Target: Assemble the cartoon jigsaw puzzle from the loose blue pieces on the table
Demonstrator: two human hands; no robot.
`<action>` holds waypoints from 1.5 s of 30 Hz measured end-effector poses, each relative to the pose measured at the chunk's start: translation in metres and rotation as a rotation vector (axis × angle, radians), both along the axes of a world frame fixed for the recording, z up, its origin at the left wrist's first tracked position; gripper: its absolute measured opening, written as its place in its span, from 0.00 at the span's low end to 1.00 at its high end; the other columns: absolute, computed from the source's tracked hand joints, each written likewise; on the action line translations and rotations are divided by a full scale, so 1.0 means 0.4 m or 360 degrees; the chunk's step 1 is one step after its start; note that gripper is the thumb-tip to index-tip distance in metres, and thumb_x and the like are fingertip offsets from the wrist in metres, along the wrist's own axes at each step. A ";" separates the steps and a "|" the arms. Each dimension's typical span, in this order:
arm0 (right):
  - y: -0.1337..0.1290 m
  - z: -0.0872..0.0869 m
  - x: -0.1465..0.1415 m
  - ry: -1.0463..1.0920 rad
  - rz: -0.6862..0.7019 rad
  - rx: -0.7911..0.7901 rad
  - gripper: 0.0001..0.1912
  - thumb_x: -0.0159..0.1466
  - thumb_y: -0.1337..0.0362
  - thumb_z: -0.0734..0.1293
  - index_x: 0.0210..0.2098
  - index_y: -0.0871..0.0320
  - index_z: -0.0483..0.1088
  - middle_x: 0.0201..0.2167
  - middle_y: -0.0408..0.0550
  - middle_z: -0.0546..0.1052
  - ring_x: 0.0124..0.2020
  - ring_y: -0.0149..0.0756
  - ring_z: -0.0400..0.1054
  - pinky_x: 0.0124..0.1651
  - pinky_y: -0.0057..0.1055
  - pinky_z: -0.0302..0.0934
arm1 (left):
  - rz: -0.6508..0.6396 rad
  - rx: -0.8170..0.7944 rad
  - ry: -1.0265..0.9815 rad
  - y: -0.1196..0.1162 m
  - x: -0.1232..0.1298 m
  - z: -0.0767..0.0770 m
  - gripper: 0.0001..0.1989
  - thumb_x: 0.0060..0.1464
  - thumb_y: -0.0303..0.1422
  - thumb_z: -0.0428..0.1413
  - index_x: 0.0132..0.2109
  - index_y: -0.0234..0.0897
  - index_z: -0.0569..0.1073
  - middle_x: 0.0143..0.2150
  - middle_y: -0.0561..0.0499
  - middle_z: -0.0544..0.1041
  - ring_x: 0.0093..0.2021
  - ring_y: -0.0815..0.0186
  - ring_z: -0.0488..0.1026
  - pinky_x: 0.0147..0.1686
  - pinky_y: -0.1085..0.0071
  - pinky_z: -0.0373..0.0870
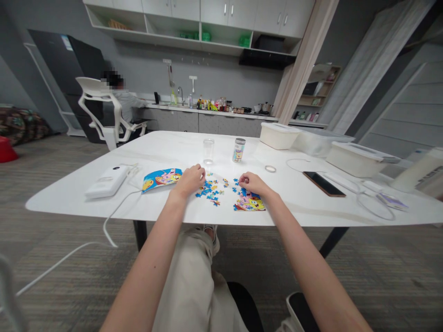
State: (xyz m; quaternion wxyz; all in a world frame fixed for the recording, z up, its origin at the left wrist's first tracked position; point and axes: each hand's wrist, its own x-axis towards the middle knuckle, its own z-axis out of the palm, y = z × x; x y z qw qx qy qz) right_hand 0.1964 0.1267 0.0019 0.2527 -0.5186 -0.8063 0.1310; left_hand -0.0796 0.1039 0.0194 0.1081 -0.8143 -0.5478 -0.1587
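My left hand, fingers curled together, rests at the left edge of a heap of loose jigsaw pieces. Whatever its fingertips may hold is too small to make out. Beside it, a curved picture sheet with a cartoon on blue stands partly behind the hand. My right hand is closed in a pinch over the upper part of a partly joined jigsaw puzzle, covering some of it. A few loose pieces lie by its fingertips; whether one is pinched is hidden.
Behind the pieces stand a clear jar and a lidded picture can. A ring, a phone and cables lie right; storage boxes stand behind. A white device lies left. A person sits beyond the table.
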 end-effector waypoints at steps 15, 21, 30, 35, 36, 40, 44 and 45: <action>-0.037 0.020 -0.055 0.0118 0.0430 0.0273 0.05 0.60 0.69 0.65 0.33 0.60 0.74 0.34 0.48 0.72 0.36 0.33 0.66 0.44 0.31 0.61 | -0.0165 -0.0119 0.0036 0.001 0.015 -0.003 0.08 0.60 0.31 0.52 0.40 0.36 0.76 0.42 0.46 0.76 0.45 0.60 0.72 0.44 0.67 0.65; -0.067 0.016 -0.122 0.0087 0.0856 0.0250 0.09 0.61 0.64 0.69 0.40 0.57 0.77 0.38 0.48 0.71 0.39 0.34 0.67 0.47 0.33 0.61 | -0.0131 -0.0049 0.0109 0.004 0.019 -0.009 0.08 0.62 0.32 0.51 0.40 0.35 0.74 0.43 0.44 0.75 0.46 0.59 0.72 0.43 0.66 0.64; -0.072 0.033 -0.158 0.0004 0.0887 0.0090 0.03 0.59 0.69 0.68 0.32 0.58 0.75 0.37 0.48 0.71 0.39 0.35 0.68 0.47 0.34 0.62 | -0.0120 -0.0024 0.0132 0.010 0.027 -0.017 0.10 0.63 0.33 0.50 0.41 0.34 0.74 0.43 0.42 0.75 0.46 0.57 0.72 0.43 0.64 0.64; -0.088 0.045 -0.154 -0.0011 0.0923 0.0100 0.04 0.56 0.72 0.68 0.31 0.59 0.72 0.38 0.49 0.72 0.41 0.36 0.67 0.48 0.34 0.62 | -0.0103 -0.0030 0.0159 0.009 0.030 -0.015 0.09 0.62 0.34 0.51 0.42 0.33 0.73 0.43 0.42 0.75 0.47 0.57 0.72 0.43 0.64 0.64; -0.090 0.047 -0.153 -0.0012 0.0926 0.0095 0.04 0.56 0.73 0.68 0.31 0.59 0.72 0.38 0.49 0.72 0.41 0.36 0.67 0.48 0.34 0.62 | -0.0099 -0.0033 0.0154 0.009 0.030 -0.014 0.09 0.62 0.34 0.51 0.42 0.33 0.73 0.43 0.42 0.75 0.47 0.56 0.72 0.43 0.64 0.64; -0.091 0.047 -0.150 0.0020 0.0940 0.0076 0.05 0.55 0.73 0.68 0.30 0.59 0.70 0.36 0.48 0.71 0.37 0.34 0.65 0.44 0.32 0.62 | -0.0099 -0.0052 0.0114 0.008 0.031 -0.014 0.08 0.62 0.33 0.52 0.41 0.34 0.73 0.43 0.42 0.75 0.47 0.57 0.72 0.43 0.64 0.64; -0.092 0.038 -0.151 0.0087 0.0956 0.0056 0.04 0.55 0.72 0.67 0.30 0.59 0.69 0.33 0.46 0.72 0.35 0.32 0.65 0.42 0.30 0.62 | -0.0097 -0.0052 0.0121 0.008 0.030 -0.016 0.09 0.62 0.34 0.51 0.41 0.34 0.73 0.44 0.42 0.75 0.47 0.57 0.72 0.43 0.64 0.65; -0.093 0.037 -0.152 0.0096 0.0951 0.0039 0.04 0.55 0.73 0.66 0.29 0.59 0.69 0.32 0.45 0.72 0.34 0.32 0.65 0.41 0.30 0.61 | -0.0096 -0.0050 0.0129 0.009 0.029 -0.016 0.09 0.62 0.34 0.51 0.41 0.34 0.73 0.44 0.42 0.75 0.47 0.57 0.72 0.43 0.64 0.65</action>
